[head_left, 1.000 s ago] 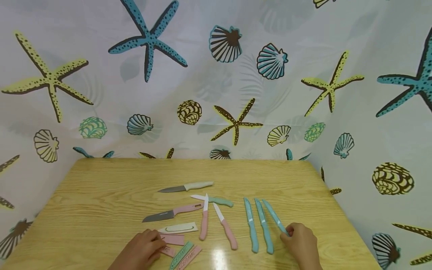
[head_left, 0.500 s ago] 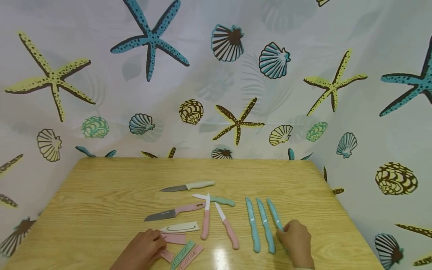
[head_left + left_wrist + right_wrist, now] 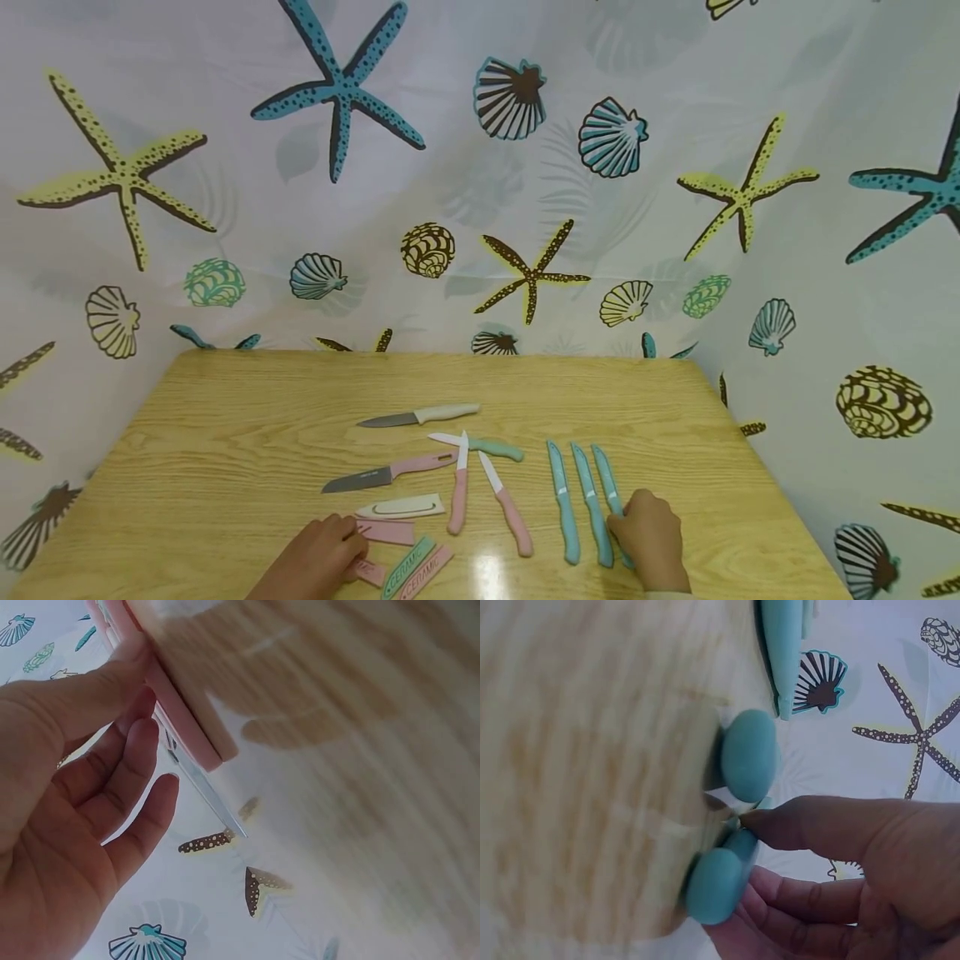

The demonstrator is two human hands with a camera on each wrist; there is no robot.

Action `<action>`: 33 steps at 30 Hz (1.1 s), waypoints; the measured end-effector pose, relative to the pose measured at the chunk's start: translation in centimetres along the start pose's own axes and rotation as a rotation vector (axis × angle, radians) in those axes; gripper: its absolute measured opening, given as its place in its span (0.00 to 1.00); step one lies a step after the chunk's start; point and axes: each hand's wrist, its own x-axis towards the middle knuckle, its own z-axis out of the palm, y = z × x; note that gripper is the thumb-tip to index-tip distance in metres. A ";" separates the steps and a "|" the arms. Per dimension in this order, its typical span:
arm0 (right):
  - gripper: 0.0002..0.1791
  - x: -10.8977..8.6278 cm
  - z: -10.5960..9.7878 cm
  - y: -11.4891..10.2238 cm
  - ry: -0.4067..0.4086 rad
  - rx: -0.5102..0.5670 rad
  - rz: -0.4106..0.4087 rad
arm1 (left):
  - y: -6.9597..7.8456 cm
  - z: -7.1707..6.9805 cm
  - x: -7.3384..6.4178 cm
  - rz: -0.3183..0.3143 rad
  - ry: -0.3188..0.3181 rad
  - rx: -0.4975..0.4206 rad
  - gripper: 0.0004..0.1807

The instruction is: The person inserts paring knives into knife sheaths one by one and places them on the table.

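Note:
In the head view, my right hand (image 3: 648,533) pinches the handle of the rightmost blue knife (image 3: 609,479). Its butt end (image 3: 714,889) shows below the thumb in the right wrist view. Beside it, nearly parallel, lie a middle blue knife (image 3: 592,500) and a left blue knife (image 3: 564,504), apart from each other. My left hand (image 3: 318,554) is at the lower left, its thumb and index finger pinching a pink blade sheath (image 3: 180,724). Near those fingers lie another pink sheath (image 3: 386,532), a green sheath marked CERAMIC (image 3: 407,568) and a pink CERAMIC sheath (image 3: 426,573).
A white sheath (image 3: 401,507) lies above the left hand. Further back are a cream-handled knife (image 3: 446,412), a pink dark-bladed knife (image 3: 360,480), a green-handled knife (image 3: 498,450) and two pink white-bladed knives (image 3: 457,500), one crossing the green one. Patterned cloth (image 3: 450,183) surrounds the wooden table (image 3: 225,433).
My right hand has moved left, bringing the rightmost blue knife closer to the other two and more nearly parallel with them. The left hand has stayed nearly still at the sheaths.

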 end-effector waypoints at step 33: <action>0.08 -1.9 4.3 -13.1 0.127 0.039 -0.495 | 1.4 -2.7 0.4 -0.054 0.535 0.101 0.25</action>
